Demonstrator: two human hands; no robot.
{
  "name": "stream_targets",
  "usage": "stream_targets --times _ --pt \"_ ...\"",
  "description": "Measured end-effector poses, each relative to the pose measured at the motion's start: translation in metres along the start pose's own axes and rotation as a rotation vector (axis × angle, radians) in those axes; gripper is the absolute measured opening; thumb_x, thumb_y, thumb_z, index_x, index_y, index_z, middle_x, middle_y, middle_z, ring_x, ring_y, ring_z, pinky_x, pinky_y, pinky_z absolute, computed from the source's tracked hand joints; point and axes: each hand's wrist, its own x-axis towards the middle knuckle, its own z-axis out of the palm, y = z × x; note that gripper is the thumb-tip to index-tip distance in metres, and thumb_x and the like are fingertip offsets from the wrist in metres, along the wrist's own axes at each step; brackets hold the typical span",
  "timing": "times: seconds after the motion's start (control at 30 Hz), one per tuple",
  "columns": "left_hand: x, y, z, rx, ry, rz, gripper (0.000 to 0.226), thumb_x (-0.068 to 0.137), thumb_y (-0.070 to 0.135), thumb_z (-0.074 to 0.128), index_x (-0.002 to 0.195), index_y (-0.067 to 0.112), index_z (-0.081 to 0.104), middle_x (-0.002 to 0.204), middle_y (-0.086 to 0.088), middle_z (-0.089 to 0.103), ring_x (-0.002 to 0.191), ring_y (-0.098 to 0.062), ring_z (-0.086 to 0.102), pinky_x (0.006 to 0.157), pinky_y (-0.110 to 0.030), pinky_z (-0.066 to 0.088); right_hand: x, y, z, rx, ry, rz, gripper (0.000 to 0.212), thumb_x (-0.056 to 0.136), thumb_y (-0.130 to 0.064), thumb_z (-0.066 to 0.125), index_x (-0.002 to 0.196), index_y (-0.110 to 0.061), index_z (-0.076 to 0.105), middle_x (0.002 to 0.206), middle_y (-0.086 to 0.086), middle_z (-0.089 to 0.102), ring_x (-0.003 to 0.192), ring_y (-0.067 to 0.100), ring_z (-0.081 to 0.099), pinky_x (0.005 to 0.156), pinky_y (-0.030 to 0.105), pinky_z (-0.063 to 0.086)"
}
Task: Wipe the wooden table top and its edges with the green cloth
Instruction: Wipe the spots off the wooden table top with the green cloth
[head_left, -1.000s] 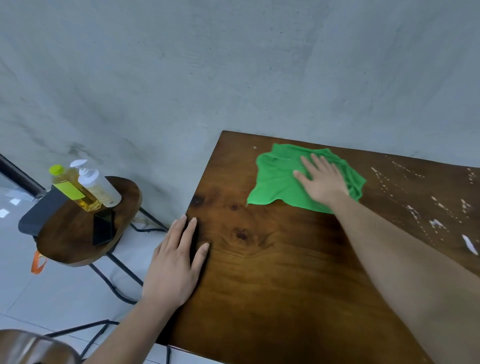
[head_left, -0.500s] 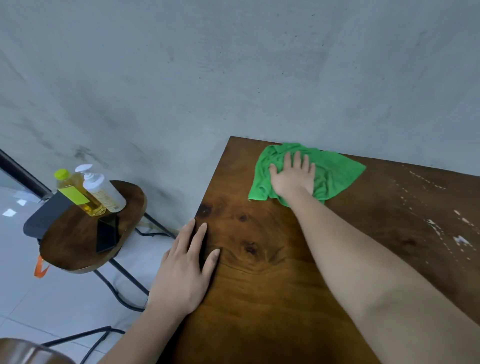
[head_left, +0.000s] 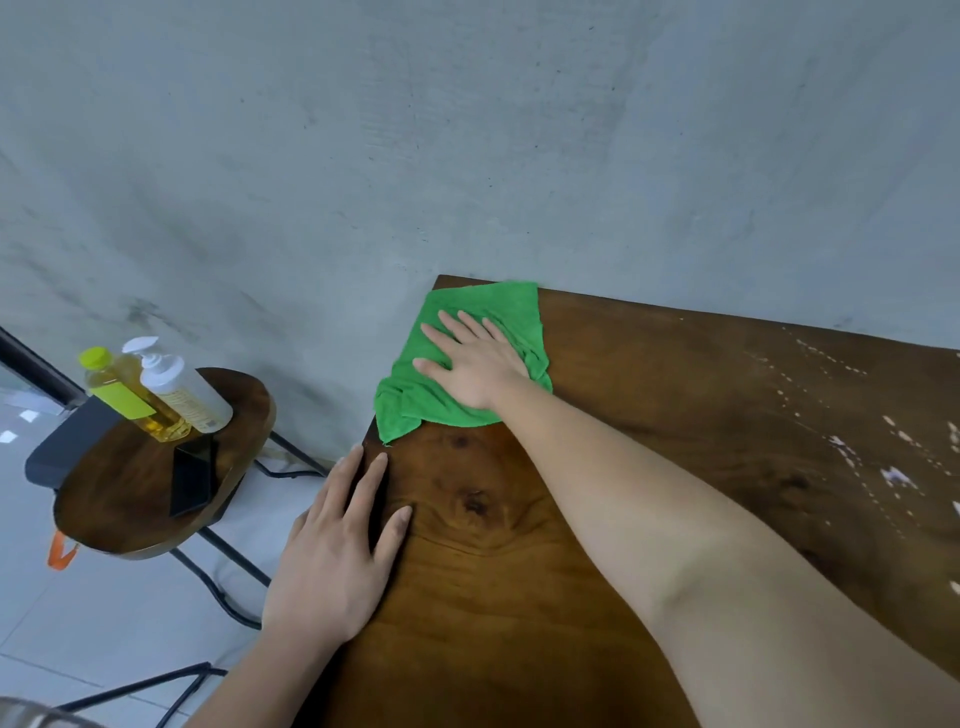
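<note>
The green cloth (head_left: 511, 306) lies crumpled at the far left corner of the dark wooden table (head_left: 649, 457), reaching the table's left edge and back edge by the wall. My right hand (head_left: 470, 361) presses flat on the cloth with fingers spread, pointing toward the left. My left hand (head_left: 337, 551) rests flat on the table's left edge, fingers apart, holding nothing. White specks and smears (head_left: 893, 475) mark the right part of the table top.
A grey concrete wall (head_left: 467, 156) runs right behind the table. To the left stands a round wooden stool (head_left: 119, 493) with a yellow bottle (head_left: 124, 395), a white pump bottle (head_left: 182, 389) and a black phone (head_left: 193, 480). Tiled floor lies below.
My right hand has slid the green cloth leftward along the back of the table into the far left corner. My left hand has stayed on the left edge.
</note>
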Motion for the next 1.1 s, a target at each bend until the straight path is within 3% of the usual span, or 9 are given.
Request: stream_targets --times 0.17,0.53,0.77,1.1 --pt "-0.001 -0.001 -0.001 -0.001 -0.016 -0.001 0.082 0.102 0.086 0.012 0.174 0.046 0.013 0.183 0.021 0.001 0.168 -0.011 0.013 0.131 -0.045 0.029 -0.036 0.062 -0.01 0.01 0.047 0.134 0.088 0.102 -0.088 0.005 0.177 -0.043 0.007 0.185 -0.008 -0.005 0.172 0.02 -0.005 0.139 0.051 -0.003" --pt "0.0 0.0 -0.001 0.005 -0.031 0.001 0.077 0.107 0.081 0.018 0.174 0.045 0.007 0.183 0.018 -0.003 0.169 -0.015 0.011 0.133 -0.047 0.026 -0.133 0.241 -0.028 0.107 0.146 0.744 0.092 0.102 -0.087 0.014 0.178 -0.035 0.012 0.187 0.0 0.001 0.173 0.025 0.001 0.138 0.053 0.005" --pt "0.001 0.001 -0.003 0.008 -0.047 -0.003 0.078 0.107 0.079 0.02 0.175 0.043 0.008 0.184 0.014 0.0 0.169 -0.018 0.012 0.133 -0.049 0.027 -0.157 0.213 -0.019 0.083 0.132 0.751 0.089 0.104 -0.082 0.01 0.179 -0.033 0.009 0.187 0.003 0.0 0.173 0.029 -0.001 0.139 0.053 0.002" --pt "0.002 0.002 -0.003 0.018 -0.04 -0.009 0.079 0.107 0.079 0.017 0.175 0.039 0.011 0.184 0.01 0.003 0.169 -0.019 0.016 0.133 -0.048 0.03 -0.219 0.095 0.019 -0.002 0.104 0.508 0.087 0.104 -0.08 -0.005 0.178 -0.034 0.0 0.186 0.0 -0.007 0.172 0.025 -0.008 0.139 0.051 0.0"
